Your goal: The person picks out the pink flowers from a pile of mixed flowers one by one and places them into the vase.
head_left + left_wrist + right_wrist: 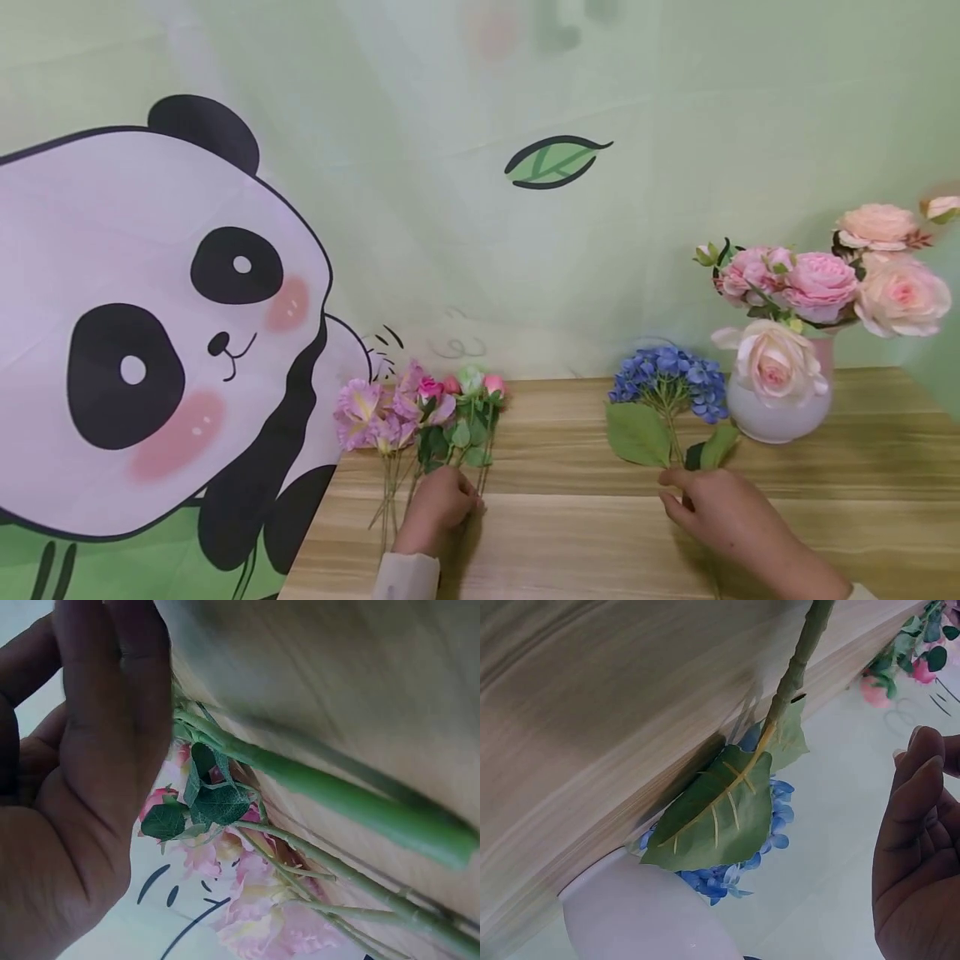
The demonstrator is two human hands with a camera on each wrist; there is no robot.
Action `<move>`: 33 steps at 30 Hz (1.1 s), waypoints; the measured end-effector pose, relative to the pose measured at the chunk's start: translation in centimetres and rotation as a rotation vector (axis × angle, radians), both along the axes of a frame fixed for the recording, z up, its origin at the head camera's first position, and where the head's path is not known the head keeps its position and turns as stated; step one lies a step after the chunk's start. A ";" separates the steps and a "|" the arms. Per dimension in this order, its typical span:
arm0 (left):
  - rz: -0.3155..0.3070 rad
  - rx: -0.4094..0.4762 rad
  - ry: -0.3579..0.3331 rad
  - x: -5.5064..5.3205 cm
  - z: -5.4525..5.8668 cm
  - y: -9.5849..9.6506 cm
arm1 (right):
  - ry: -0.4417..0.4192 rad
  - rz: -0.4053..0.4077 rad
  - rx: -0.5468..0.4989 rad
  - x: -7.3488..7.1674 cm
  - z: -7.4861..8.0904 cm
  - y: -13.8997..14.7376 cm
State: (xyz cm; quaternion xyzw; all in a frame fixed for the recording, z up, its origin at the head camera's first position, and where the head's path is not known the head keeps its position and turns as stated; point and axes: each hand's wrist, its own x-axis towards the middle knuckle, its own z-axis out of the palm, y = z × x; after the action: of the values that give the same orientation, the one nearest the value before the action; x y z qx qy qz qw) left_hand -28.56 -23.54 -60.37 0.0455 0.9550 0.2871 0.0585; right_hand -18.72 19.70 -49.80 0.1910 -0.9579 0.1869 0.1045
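Note:
My left hand (442,504) is low over the table, fingers loosely bent, beside the stems of several pink flowers. In the left wrist view its fingers (112,712) overlap the upper end of a thick green stem (330,784); no stem shows between fingers and thumb. Orchid-like pink-purple flowers (375,417) and rosebuds (431,387) with green leaves (461,433) lie there. On the right, a blue hydrangea (667,379) lies with its leaves (637,433) toward me. Over its stem (791,682) hovers my right hand (723,512), fingers loosely curled and apart from the stem in the right wrist view.
A white and pink vase (780,412) holding pink and peach roses (821,287) stands just right of the hydrangea. Behind the wooden table (555,533) hangs a pale green cloth (420,208) printed with a panda (157,317) and a leaf (555,162).

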 end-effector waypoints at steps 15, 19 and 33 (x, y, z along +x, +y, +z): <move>0.049 0.495 -0.148 5.6 10.3 5.3 | -0.020 0.007 -0.103 -0.8 1.1 -0.8; 0.005 0.623 -0.191 5.8 10.9 7.0 | -0.084 -0.047 -0.197 -1.1 2.5 -1.6; -0.087 0.795 -0.220 8.0 13.1 13.4 | -0.354 -0.105 -0.635 -2.2 7.8 -6.0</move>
State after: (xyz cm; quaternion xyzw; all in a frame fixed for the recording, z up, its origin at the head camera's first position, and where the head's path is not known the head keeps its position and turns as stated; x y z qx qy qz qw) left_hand -20.61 -10.12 -47.28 0.0739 0.7549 0.6341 0.1503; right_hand -20.97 13.72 -41.98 0.0643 -0.8638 0.4997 0.0006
